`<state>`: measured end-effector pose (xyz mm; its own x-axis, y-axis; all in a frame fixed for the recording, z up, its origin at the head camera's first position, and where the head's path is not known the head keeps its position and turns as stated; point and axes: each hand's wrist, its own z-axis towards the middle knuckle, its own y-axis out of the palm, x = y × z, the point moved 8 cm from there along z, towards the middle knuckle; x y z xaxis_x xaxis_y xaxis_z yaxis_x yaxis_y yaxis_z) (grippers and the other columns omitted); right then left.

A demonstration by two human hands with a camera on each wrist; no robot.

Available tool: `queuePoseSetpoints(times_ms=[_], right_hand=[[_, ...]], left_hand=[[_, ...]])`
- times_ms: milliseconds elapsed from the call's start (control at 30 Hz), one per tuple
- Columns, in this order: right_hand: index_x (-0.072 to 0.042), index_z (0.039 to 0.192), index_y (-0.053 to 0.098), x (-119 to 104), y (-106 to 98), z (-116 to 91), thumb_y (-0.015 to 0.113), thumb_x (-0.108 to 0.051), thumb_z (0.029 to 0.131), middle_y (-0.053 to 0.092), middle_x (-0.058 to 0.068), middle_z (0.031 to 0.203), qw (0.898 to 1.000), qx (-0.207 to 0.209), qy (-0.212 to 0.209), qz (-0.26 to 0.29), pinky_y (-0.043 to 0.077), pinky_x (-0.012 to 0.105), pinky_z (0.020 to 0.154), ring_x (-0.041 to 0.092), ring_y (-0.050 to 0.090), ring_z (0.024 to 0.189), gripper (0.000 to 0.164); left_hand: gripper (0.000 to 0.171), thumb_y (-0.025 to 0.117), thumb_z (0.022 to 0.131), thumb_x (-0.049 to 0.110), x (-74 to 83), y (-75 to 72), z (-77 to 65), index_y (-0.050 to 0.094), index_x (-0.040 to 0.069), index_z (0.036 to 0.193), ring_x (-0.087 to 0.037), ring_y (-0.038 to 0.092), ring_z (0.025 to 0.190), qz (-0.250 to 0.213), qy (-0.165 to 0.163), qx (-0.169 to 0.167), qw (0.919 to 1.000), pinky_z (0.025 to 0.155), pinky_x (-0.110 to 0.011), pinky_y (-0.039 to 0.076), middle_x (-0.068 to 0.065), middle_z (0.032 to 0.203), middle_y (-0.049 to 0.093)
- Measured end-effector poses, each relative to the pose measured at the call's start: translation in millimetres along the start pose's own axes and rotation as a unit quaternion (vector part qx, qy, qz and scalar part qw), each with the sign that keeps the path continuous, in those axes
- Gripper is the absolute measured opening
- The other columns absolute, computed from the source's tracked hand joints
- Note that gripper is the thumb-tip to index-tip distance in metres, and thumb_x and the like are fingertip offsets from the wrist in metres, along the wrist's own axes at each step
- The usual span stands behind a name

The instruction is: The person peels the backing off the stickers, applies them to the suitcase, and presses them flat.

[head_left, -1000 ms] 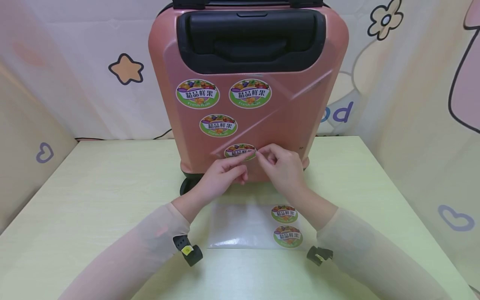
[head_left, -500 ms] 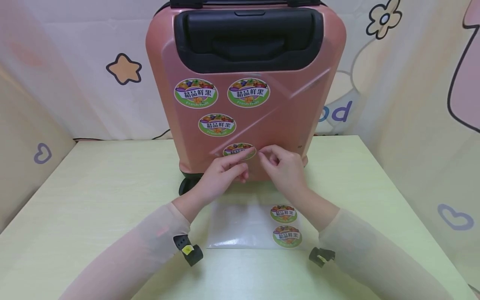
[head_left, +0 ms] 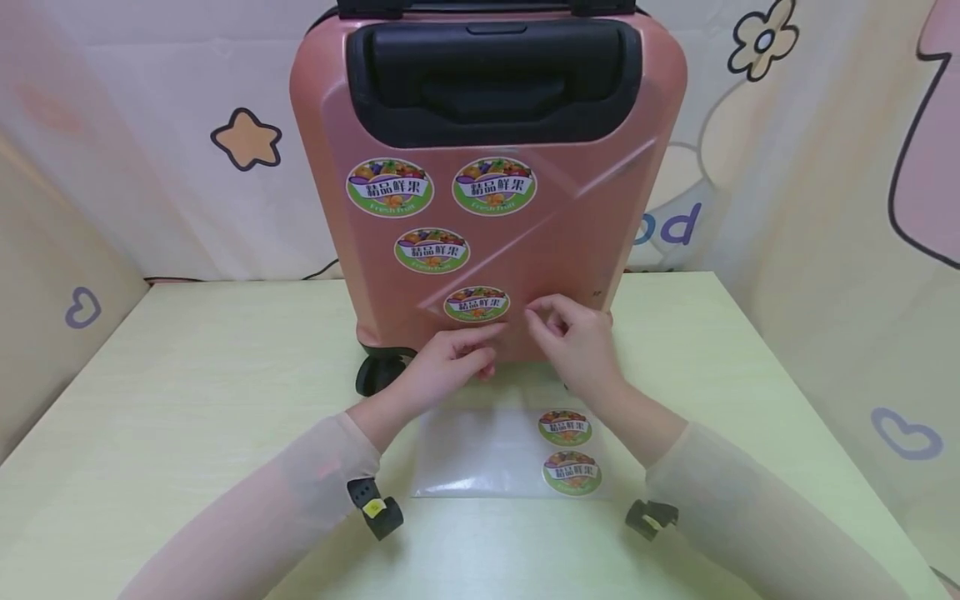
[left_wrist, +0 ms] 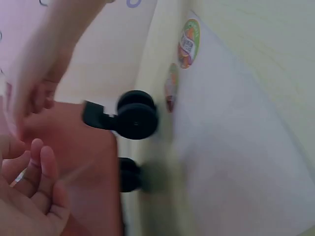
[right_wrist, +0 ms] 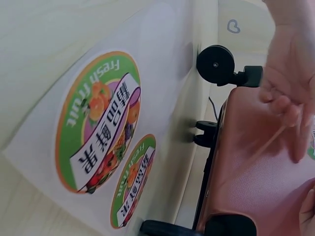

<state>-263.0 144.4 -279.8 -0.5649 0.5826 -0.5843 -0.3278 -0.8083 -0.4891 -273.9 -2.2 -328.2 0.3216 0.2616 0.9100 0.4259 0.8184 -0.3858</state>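
An upright pink suitcase with a black handle recess carries several oval fruit stickers on its face. Just below the lowest sticker is my left hand, index finger pointing right and the other fingers bent toward the palm, with nothing in its grasp. To the right of that sticker, my right hand is held near the suitcase face, thumb and index fingertip close together and no object visible between them. On the table in front lies a sticker sheet with two oval stickers along its right side.
The suitcase stands on black wheels on a pale green table. A cartoon-printed curtain hangs behind and at the sides. A dark camera is strapped at the left wrist, another camera at the right.
My left index finger has come down off the lowest sticker, uncovering it fully. My right hand has drawn slightly right, away from the sticker's edge. The view has shifted a little.
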Motion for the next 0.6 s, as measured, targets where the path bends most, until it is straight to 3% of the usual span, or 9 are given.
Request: queuePoseSetpoints(times_ms=[100,167,200,300,333,400,433,500,600], right_hand=[[-0.002,0.087,0.068,-1,-1,-2,0.068,-0.005,0.083,0.041,-0.003,0.054,1.0,-0.004,-0.029,-0.006,0.032,0.026,0.051,0.012,0.038,0.048,0.005],[-0.002,0.087,0.068,-8,-1,-5,0.067,-0.004,0.082,0.045,-0.002,0.057,0.996,-0.005,-0.083,-0.033,0.033,0.024,0.047,0.011,0.04,0.051,0.005],[-0.003,0.088,0.068,-13,1,-7,0.067,-0.005,0.082,0.049,-0.002,0.06,0.991,-0.007,-0.12,-0.053,0.037,0.024,0.05,0.011,0.044,0.053,0.006],[-0.004,0.097,0.068,-32,15,-18,0.067,-0.009,0.082,0.063,0.003,0.08,0.956,-0.034,-0.258,-0.136,0.048,0.027,0.065,0.015,0.057,0.071,0.016],[-0.004,0.102,0.068,-39,22,-23,0.066,-0.011,0.082,0.065,0.004,0.089,0.937,-0.049,-0.305,-0.165,0.049,0.029,0.07,0.018,0.06,0.08,0.021],[-0.006,0.113,0.066,-47,38,-31,0.066,-0.015,0.084,0.064,0.005,0.111,0.895,-0.084,-0.38,-0.219,0.047,0.032,0.084,0.02,0.059,0.101,0.03],[-0.006,0.119,0.063,-49,46,-35,0.065,-0.016,0.086,0.061,0.005,0.12,0.874,-0.102,-0.406,-0.245,0.045,0.034,0.089,0.021,0.055,0.11,0.034],[-0.007,0.128,0.056,-51,59,-41,0.062,-0.017,0.089,0.052,0.005,0.134,0.836,-0.131,-0.444,-0.293,0.039,0.037,0.097,0.021,0.045,0.124,0.04],[-0.008,0.137,0.046,-49,74,-44,0.056,-0.018,0.093,0.038,0.007,0.145,0.801,-0.156,-0.463,-0.345,0.031,0.041,0.104,0.022,0.031,0.135,0.047]], left_hand=[[0.034,0.054,0.093,0.012,28.4,-6.0,-5.0,0.059,0.009,0.126,-0.019,0.055,0.073,0.103,0.084,0.029,0.9907,0.064,-0.027,0.046,-0.008,0.09,0.065],[0.03,0.056,0.091,0.013,58.0,-11.2,-11.0,0.063,0.009,0.121,-0.018,0.056,0.076,0.217,0.182,0.07,0.9565,0.065,-0.027,0.046,-0.007,0.097,0.065],[0.029,0.058,0.09,0.013,74.7,-14.2,-14.6,0.065,0.009,0.118,-0.018,0.056,0.079,0.277,0.235,0.1,0.9264,0.069,-0.028,0.047,-0.006,0.101,0.064],[0.031,0.062,0.086,0.015,119.6,-25.2,-25.1,0.065,0.008,0.116,-0.024,0.054,0.099,0.427,0.356,0.199,0.8069,0.086,-0.036,0.043,-0.011,0.11,0.06],[0.034,0.063,0.085,0.016,131.2,-29.6,-25.7,0.063,0.007,0.118,-0.028,0.051,0.106,0.457,0.376,0.223,0.7749,0.092,-0.04,0.039,-0.013,0.115,0.057],[0.041,0.063,0.085,0.019,150.0,-38.9,-22.0,0.059,0.008,0.124,-0.031,0.043,0.119,0.5,0.386,0.256,0.7321,0.1,-0.045,0.032,-0.015,0.128,0.05],[0.044,0.061,0.086,0.021,157.0,-43.0,-18.2,0.056,0.008,0.128,-0.031,0.039,0.124,0.518,0.38,0.263,0.7191,0.103,-0.046,0.028,-0.015,0.134,0.046],[0.048,0.057,0.089,0.024,168.0,-50.9,-8.2,0.05,0.01,0.134,-0.029,0.031,0.132,0.548,0.36,0.271,0.705,0.108,-0.047,0.018,-0.014,0.142,0.04],[0.048,0.048,0.094,0.026,178.7,-59.5,6.0,0.043,0.01,0.139,-0.026,0.028,0.135,0.579,0.327,0.273,0.6951,0.111,-0.047,0.008,-0.011,0.143,0.04]])
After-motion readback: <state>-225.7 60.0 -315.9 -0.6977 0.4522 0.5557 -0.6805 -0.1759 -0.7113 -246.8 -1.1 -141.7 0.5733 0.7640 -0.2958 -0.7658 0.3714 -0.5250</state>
